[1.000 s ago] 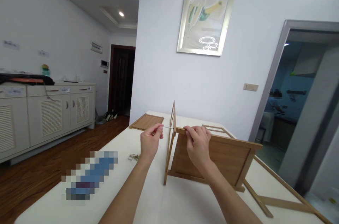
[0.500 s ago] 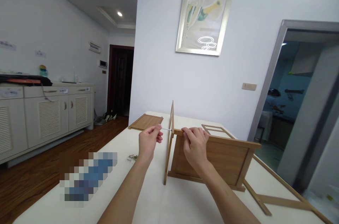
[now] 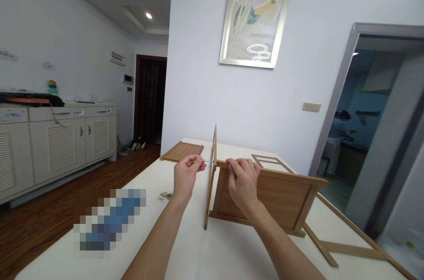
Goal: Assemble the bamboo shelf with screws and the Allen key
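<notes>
A wooden panel (image 3: 281, 200) stands on its edge on the white table (image 3: 212, 253), joined to an upright wooden side frame (image 3: 212, 174). My right hand (image 3: 243, 183) is closed over the panel's top edge near that joint. My left hand (image 3: 187, 176) pinches a thin metal tool (image 3: 208, 161), whose tip meets the side frame at the joint. Both forearms reach in from the bottom of the view.
A flat wooden panel (image 3: 182, 151) lies at the table's far left, an open wooden frame (image 3: 270, 163) behind the panel, long frame pieces (image 3: 347, 244) at right. Small hardware (image 3: 165, 195) lies near my left wrist. White cabinets (image 3: 56, 143) stand left; a person is in the doorway (image 3: 341, 125).
The view has shifted slightly. My left hand's fingers have turned a little on the thin tool; my right hand stays on the panel's edge.
</notes>
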Available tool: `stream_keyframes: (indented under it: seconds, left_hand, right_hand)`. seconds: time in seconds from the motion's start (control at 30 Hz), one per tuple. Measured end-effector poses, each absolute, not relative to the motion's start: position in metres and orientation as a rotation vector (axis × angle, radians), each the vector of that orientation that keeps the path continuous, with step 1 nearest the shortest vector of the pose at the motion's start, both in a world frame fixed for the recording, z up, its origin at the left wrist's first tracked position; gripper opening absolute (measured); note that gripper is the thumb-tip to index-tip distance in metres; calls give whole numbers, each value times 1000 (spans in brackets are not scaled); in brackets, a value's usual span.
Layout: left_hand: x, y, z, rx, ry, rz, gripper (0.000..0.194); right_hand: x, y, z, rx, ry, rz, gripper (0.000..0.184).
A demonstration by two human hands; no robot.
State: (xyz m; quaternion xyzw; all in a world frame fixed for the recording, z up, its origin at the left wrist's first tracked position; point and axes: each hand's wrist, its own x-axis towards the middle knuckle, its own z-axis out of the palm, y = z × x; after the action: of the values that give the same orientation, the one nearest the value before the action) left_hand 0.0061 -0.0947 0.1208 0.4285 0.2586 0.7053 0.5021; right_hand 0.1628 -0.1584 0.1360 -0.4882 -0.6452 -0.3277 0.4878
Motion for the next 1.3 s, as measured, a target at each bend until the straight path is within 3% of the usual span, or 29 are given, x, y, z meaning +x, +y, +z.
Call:
stream_keyframes:
  seconds: [0.27,0.5,1.3]
  left_hand:
    - [4,-100,124,1100,488,1763,58]
    - [8,-98,119,1123,527,1832,40]
    - [11,-94,113,1042,570,1796,38]
  right_hand:
    - [164,-157,135,-1200,-1582,-792,22]
    - [165,-156,135,-1178,-1577,-764,22]
    - [168,-155,134,-1120,-1590,-799,19]
